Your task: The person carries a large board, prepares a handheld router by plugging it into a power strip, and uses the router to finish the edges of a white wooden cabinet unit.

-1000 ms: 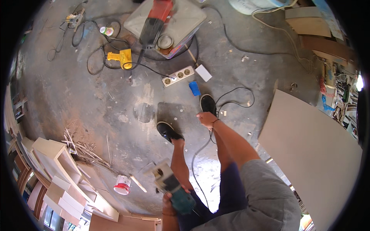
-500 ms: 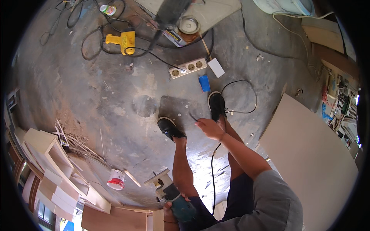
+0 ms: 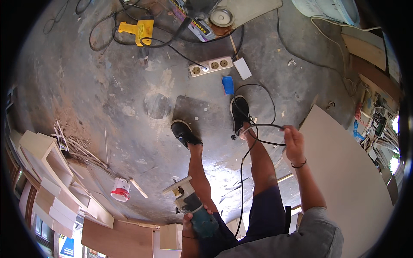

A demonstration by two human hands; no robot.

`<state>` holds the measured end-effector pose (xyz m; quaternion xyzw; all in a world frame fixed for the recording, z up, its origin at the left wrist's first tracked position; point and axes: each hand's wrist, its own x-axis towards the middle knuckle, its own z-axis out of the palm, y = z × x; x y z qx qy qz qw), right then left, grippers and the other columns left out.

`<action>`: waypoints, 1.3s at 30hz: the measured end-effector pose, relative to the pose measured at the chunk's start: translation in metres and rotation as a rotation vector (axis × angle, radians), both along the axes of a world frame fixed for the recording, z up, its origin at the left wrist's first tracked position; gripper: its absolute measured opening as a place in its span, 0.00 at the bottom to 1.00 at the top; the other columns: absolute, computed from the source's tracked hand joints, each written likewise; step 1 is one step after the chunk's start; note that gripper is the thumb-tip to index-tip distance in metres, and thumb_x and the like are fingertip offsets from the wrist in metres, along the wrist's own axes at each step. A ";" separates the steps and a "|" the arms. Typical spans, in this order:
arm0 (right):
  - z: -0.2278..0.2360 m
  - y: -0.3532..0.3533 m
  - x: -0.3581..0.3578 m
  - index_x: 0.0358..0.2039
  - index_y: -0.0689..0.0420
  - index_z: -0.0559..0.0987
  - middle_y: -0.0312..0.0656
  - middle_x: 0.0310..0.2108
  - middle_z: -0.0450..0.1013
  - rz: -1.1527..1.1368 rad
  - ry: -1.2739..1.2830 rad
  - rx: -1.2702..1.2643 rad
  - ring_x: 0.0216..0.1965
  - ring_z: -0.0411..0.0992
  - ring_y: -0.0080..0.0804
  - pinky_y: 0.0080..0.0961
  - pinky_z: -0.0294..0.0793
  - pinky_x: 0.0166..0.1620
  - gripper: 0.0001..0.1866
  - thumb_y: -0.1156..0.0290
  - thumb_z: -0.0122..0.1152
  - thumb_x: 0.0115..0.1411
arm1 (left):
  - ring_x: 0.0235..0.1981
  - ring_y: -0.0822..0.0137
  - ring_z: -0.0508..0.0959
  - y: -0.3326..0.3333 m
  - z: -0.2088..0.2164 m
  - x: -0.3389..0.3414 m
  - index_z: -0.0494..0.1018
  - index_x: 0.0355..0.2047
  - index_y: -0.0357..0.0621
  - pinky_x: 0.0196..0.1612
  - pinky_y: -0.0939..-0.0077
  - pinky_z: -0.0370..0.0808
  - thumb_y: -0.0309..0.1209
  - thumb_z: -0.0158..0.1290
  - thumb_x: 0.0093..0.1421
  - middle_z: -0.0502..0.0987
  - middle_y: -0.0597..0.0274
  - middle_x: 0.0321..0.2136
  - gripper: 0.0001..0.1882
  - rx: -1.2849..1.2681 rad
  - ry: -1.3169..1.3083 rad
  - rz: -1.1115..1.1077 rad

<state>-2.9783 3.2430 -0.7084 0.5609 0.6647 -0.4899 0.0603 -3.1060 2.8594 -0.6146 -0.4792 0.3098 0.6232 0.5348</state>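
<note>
At the lower left, my left hand (image 3: 189,221) is wrapped round the teal body of a trim router (image 3: 195,210), whose flat base plate points up and away from me. My right hand (image 3: 294,144), out in front of my right leg, pinches a black power cord (image 3: 271,142). The plug (image 3: 233,137) on the cord's free end dangles beside my right shoe. From there the cord loops on the floor and runs back between my legs. A white power strip (image 3: 211,66) lies beyond my feet with one plug in it and several sockets free.
A yellow heat gun (image 3: 140,32) lies with its cord at the far left. Past my right shoe are a blue piece (image 3: 228,85) and a white block (image 3: 242,69). A large pale board (image 3: 344,172) is at right. Wood scraps (image 3: 81,148) and a paint tub (image 3: 121,189) lie left.
My right hand has moved right and toward me, drawing the cord with it, and the plug end now shows hanging. The left hand still holds the router in nearly the same place.
</note>
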 end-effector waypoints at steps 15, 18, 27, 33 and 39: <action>-0.220 0.017 -0.046 0.33 0.58 0.79 0.51 0.43 0.72 1.015 -0.322 0.454 0.48 0.68 0.44 0.36 0.67 0.49 0.13 0.70 0.54 0.45 | 0.40 0.58 0.74 0.041 -0.093 -0.005 0.61 0.52 0.42 0.42 0.63 0.76 0.51 0.54 0.51 0.70 0.53 0.38 0.35 -0.018 0.163 0.134; -0.307 -0.060 -0.067 0.36 0.63 0.76 0.54 0.42 0.73 0.650 -0.329 -0.094 0.47 0.70 0.48 0.40 0.68 0.48 0.18 0.59 0.55 0.54 | 0.41 0.57 0.74 0.055 -0.122 -0.006 0.62 0.50 0.39 0.43 0.62 0.76 0.51 0.55 0.50 0.70 0.53 0.39 0.35 0.007 0.142 0.161; -0.386 -0.110 -0.108 0.40 0.61 0.71 0.59 0.35 0.73 -0.031 -0.286 -0.070 0.40 0.71 0.57 0.47 0.70 0.42 0.19 0.58 0.55 0.56 | 0.41 0.56 0.75 0.063 -0.146 -0.002 0.63 0.47 0.36 0.43 0.59 0.76 0.51 0.57 0.48 0.72 0.51 0.37 0.35 0.079 0.067 0.132; -0.285 -0.026 -0.151 0.36 0.58 0.73 0.54 0.30 0.74 0.494 -0.277 0.327 0.33 0.73 0.55 0.49 0.71 0.35 0.15 0.59 0.51 0.59 | 0.40 0.56 0.76 0.064 -0.151 -0.005 0.66 0.45 0.32 0.43 0.60 0.76 0.51 0.56 0.48 0.74 0.48 0.35 0.35 0.029 0.073 0.270; -0.295 0.050 -0.176 0.33 0.55 0.79 0.50 0.32 0.76 1.004 -0.543 0.397 0.36 0.76 0.49 0.42 0.75 0.38 0.12 0.62 0.52 0.56 | 0.41 0.56 0.75 0.061 -0.152 -0.011 0.65 0.46 0.31 0.44 0.61 0.76 0.52 0.55 0.49 0.74 0.49 0.36 0.36 0.102 0.087 0.284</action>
